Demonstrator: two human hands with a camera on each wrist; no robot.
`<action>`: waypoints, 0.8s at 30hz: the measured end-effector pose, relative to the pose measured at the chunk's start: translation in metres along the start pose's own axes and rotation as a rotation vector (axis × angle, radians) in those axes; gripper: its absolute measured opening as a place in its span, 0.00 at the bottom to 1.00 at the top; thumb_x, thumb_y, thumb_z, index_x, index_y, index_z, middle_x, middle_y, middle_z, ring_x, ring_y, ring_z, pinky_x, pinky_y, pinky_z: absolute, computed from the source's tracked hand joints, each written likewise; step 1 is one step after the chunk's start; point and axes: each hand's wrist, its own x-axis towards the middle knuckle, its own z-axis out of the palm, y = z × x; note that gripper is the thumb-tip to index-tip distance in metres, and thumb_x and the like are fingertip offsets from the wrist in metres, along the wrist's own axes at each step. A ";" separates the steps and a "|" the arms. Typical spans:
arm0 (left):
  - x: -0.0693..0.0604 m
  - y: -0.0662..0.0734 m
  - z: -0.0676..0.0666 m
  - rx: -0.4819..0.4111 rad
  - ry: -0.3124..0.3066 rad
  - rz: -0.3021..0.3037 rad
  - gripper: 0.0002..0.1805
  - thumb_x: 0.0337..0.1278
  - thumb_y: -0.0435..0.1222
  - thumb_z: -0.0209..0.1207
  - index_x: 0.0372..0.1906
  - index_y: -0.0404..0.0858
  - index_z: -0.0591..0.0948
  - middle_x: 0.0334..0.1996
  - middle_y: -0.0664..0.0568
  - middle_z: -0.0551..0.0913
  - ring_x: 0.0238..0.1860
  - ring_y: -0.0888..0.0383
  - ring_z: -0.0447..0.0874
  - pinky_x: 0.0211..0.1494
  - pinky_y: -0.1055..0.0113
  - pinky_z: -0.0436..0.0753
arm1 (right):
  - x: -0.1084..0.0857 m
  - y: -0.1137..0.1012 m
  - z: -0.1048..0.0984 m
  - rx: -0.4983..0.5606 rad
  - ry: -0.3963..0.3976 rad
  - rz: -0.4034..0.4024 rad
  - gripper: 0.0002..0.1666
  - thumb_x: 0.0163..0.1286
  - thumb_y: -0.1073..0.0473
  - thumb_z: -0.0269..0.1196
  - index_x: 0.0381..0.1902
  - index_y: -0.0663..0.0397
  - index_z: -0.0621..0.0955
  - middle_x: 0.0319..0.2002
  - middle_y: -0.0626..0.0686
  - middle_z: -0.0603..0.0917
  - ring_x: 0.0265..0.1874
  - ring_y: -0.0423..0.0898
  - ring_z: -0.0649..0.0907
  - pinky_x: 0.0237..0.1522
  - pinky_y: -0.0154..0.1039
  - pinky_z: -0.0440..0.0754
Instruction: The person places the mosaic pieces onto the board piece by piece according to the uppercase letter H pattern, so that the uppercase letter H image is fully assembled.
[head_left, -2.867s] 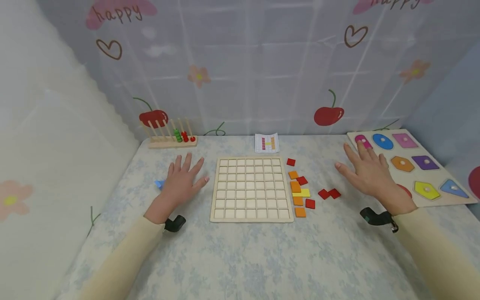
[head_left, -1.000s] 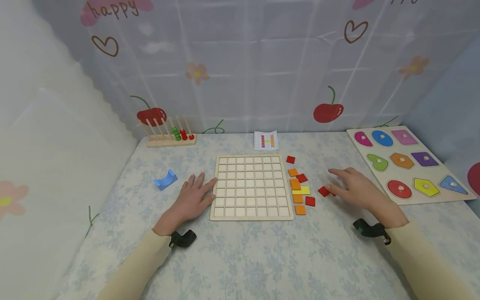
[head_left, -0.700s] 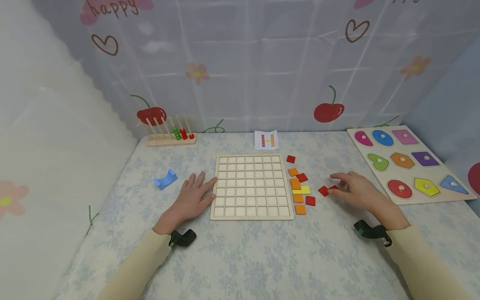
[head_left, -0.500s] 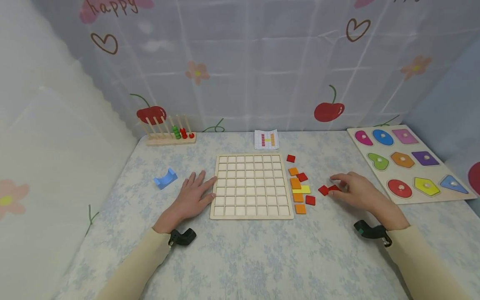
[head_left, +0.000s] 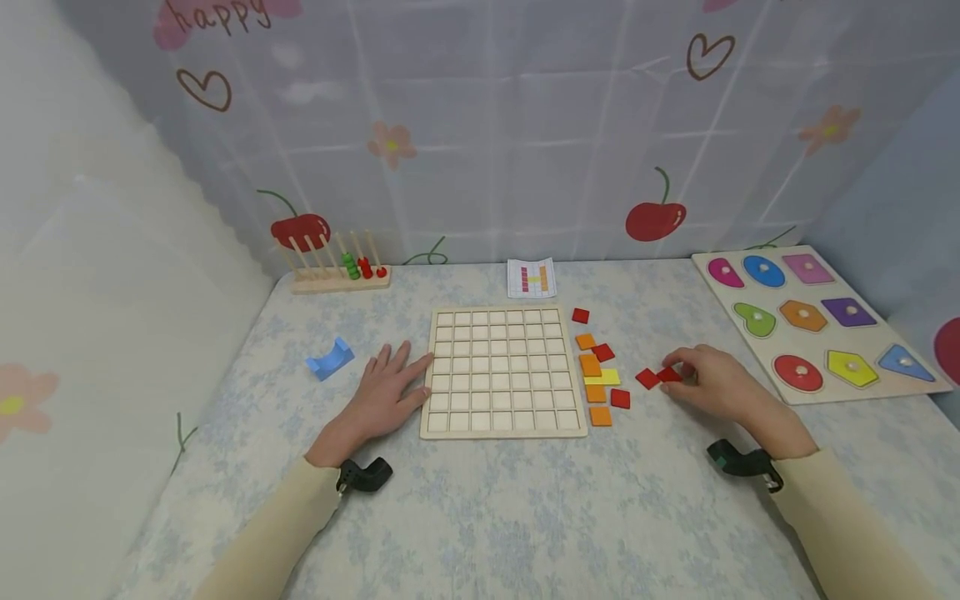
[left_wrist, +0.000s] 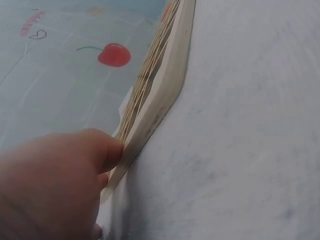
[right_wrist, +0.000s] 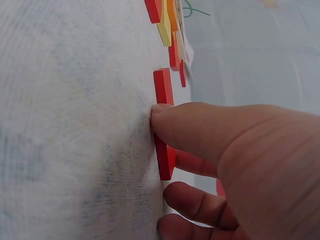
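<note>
Now the right hand (head_left: 708,382) pinches a flat red tile (head_left: 669,375), left hand (head_left: 381,396) spread against the wooden board (head_left: 500,375) beyond orange tiles (head_left: 591,365).

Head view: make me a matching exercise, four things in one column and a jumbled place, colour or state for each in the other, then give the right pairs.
Things
1. left hand
2. right hand
3. curved piece
4. printed card

Places, colours, states
A. just beyond the far edge of the grid board
B. pinching a red tile
C. touching the side edge of the grid board
D. blue, touched by neither hand

Right pairs: 1-C, 2-B, 3-D, 4-A
</note>
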 end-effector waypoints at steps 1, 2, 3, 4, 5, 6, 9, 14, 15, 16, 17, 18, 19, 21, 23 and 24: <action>0.000 0.000 0.000 -0.003 0.001 0.002 0.32 0.75 0.45 0.52 0.79 0.43 0.64 0.81 0.30 0.48 0.81 0.26 0.36 0.78 0.28 0.43 | 0.000 0.000 0.000 0.001 0.000 0.001 0.26 0.60 0.54 0.75 0.52 0.63 0.82 0.35 0.58 0.81 0.34 0.50 0.77 0.33 0.39 0.78; 0.000 0.000 0.000 -0.006 0.003 0.002 0.32 0.75 0.45 0.52 0.79 0.42 0.64 0.81 0.30 0.48 0.81 0.26 0.36 0.78 0.28 0.43 | 0.000 0.000 0.000 0.000 0.000 0.002 0.26 0.60 0.54 0.75 0.52 0.63 0.82 0.35 0.57 0.81 0.34 0.50 0.76 0.33 0.39 0.78; 0.000 0.000 0.000 -0.006 0.005 0.005 0.32 0.75 0.45 0.52 0.79 0.42 0.64 0.81 0.30 0.48 0.81 0.26 0.36 0.78 0.27 0.43 | 0.000 0.000 0.000 0.001 0.000 0.003 0.26 0.60 0.54 0.75 0.52 0.63 0.82 0.34 0.57 0.81 0.34 0.50 0.76 0.33 0.39 0.77; 0.000 0.001 -0.001 -0.006 0.009 0.007 0.32 0.75 0.44 0.52 0.79 0.42 0.64 0.80 0.29 0.49 0.80 0.25 0.36 0.77 0.27 0.43 | 0.000 0.000 0.000 0.000 -0.001 0.003 0.26 0.60 0.54 0.75 0.52 0.63 0.82 0.34 0.57 0.81 0.34 0.50 0.76 0.32 0.39 0.77; 0.000 0.001 -0.001 -0.008 0.009 0.007 0.32 0.75 0.45 0.52 0.79 0.42 0.64 0.80 0.29 0.49 0.80 0.25 0.36 0.77 0.27 0.43 | 0.000 -0.001 0.000 -0.001 -0.001 0.004 0.26 0.60 0.54 0.75 0.52 0.63 0.82 0.34 0.57 0.80 0.34 0.50 0.76 0.32 0.39 0.77; 0.000 0.001 -0.001 -0.012 0.008 0.002 0.33 0.75 0.45 0.52 0.79 0.42 0.64 0.81 0.30 0.48 0.81 0.26 0.36 0.78 0.27 0.42 | 0.000 -0.001 0.000 -0.001 -0.002 0.005 0.26 0.60 0.55 0.75 0.52 0.63 0.82 0.34 0.57 0.80 0.34 0.50 0.76 0.32 0.38 0.77; 0.000 0.002 0.000 -0.013 0.013 -0.005 0.32 0.75 0.45 0.52 0.79 0.42 0.64 0.81 0.30 0.49 0.81 0.26 0.36 0.78 0.28 0.43 | 0.001 -0.001 0.000 -0.002 -0.007 0.005 0.26 0.60 0.55 0.74 0.52 0.64 0.82 0.33 0.56 0.80 0.33 0.50 0.76 0.32 0.39 0.77; 0.000 0.000 0.003 -0.007 0.022 -0.012 0.32 0.74 0.45 0.51 0.79 0.42 0.65 0.80 0.30 0.50 0.81 0.26 0.38 0.78 0.28 0.44 | 0.001 -0.001 0.000 -0.004 -0.016 0.000 0.26 0.61 0.55 0.74 0.53 0.64 0.82 0.33 0.56 0.81 0.33 0.49 0.76 0.32 0.38 0.77; 0.000 0.000 0.003 -0.006 0.026 -0.010 0.32 0.74 0.45 0.52 0.79 0.42 0.65 0.80 0.30 0.50 0.80 0.26 0.38 0.78 0.27 0.44 | 0.000 -0.001 0.000 -0.004 -0.016 -0.001 0.26 0.61 0.55 0.74 0.53 0.64 0.82 0.33 0.56 0.81 0.33 0.49 0.76 0.32 0.38 0.77; 0.000 0.000 0.003 -0.009 0.027 -0.011 0.32 0.74 0.45 0.52 0.79 0.42 0.65 0.80 0.30 0.50 0.81 0.26 0.38 0.78 0.28 0.44 | 0.000 -0.001 0.000 -0.004 -0.015 -0.002 0.26 0.61 0.56 0.74 0.53 0.64 0.82 0.33 0.56 0.81 0.33 0.49 0.76 0.32 0.38 0.77; 0.000 0.000 0.003 -0.015 0.027 -0.013 0.32 0.74 0.45 0.52 0.79 0.42 0.65 0.81 0.30 0.50 0.81 0.26 0.38 0.78 0.28 0.43 | 0.000 -0.001 0.000 -0.004 -0.014 -0.003 0.26 0.61 0.56 0.74 0.53 0.64 0.82 0.33 0.56 0.81 0.33 0.49 0.76 0.32 0.38 0.76; 0.000 0.000 0.003 -0.017 0.030 -0.011 0.32 0.74 0.45 0.52 0.79 0.42 0.65 0.80 0.30 0.50 0.81 0.26 0.38 0.78 0.28 0.43 | 0.000 -0.001 0.000 -0.002 -0.014 -0.004 0.26 0.61 0.56 0.74 0.53 0.63 0.82 0.33 0.55 0.81 0.32 0.48 0.76 0.31 0.37 0.76; 0.000 0.000 0.003 -0.019 0.032 -0.009 0.32 0.74 0.45 0.52 0.78 0.42 0.65 0.80 0.30 0.50 0.81 0.26 0.37 0.78 0.28 0.43 | 0.000 -0.001 0.000 0.000 -0.013 -0.005 0.25 0.61 0.56 0.74 0.53 0.63 0.82 0.33 0.55 0.81 0.32 0.48 0.76 0.31 0.37 0.76; 0.000 0.001 0.003 -0.024 0.035 -0.008 0.32 0.74 0.44 0.52 0.78 0.42 0.66 0.80 0.31 0.50 0.81 0.27 0.37 0.78 0.28 0.43 | 0.000 0.000 0.000 0.006 -0.013 -0.006 0.25 0.61 0.57 0.74 0.53 0.63 0.82 0.33 0.55 0.80 0.32 0.48 0.75 0.31 0.37 0.75; 0.000 0.001 0.003 -0.027 0.035 -0.010 0.32 0.74 0.44 0.53 0.79 0.42 0.65 0.81 0.31 0.50 0.81 0.27 0.37 0.78 0.28 0.43 | 0.000 0.000 0.001 0.010 -0.013 -0.007 0.25 0.61 0.57 0.73 0.54 0.63 0.82 0.32 0.55 0.80 0.32 0.48 0.75 0.31 0.37 0.75; 0.000 0.001 0.003 -0.025 0.035 -0.010 0.32 0.74 0.44 0.53 0.79 0.42 0.65 0.81 0.31 0.50 0.81 0.27 0.37 0.78 0.28 0.43 | 0.000 0.000 0.001 0.009 -0.013 -0.006 0.25 0.61 0.57 0.73 0.54 0.63 0.82 0.32 0.55 0.80 0.32 0.48 0.75 0.31 0.37 0.75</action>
